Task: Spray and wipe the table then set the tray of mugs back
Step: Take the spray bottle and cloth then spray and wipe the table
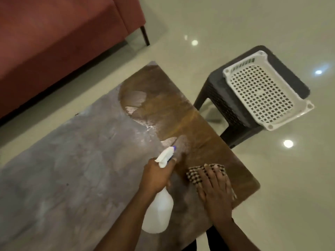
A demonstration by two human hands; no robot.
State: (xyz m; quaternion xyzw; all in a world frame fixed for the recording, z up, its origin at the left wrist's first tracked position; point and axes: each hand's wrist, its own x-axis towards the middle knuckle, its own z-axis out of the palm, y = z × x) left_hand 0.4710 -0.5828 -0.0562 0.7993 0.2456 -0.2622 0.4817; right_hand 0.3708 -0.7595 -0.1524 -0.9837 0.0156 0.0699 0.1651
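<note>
Worktop (76, 174) fills the view's lower left, its 1 o'clock end wet and darker. The left hand (156, 175) is clamped round the spray bottle (159, 212), nozzle aimed toward 1 o'clock, likely to wet unwiped wood. The right hand (214, 189) lies flat, fingers spread, pressing a checked cloth (194, 175) ready to wipe. The white tray (261, 91), with no mugs visible in it, sits parked on a dark stool (213, 98) at 2 o'clock, out of the spray.

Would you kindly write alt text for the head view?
A left hand grips a white plastic spray bottle over a brown wooden table while the right hand presses a checked brown-and-cream cloth flat. An empty white perforated plastic tray sits on a dark stool.
</note>
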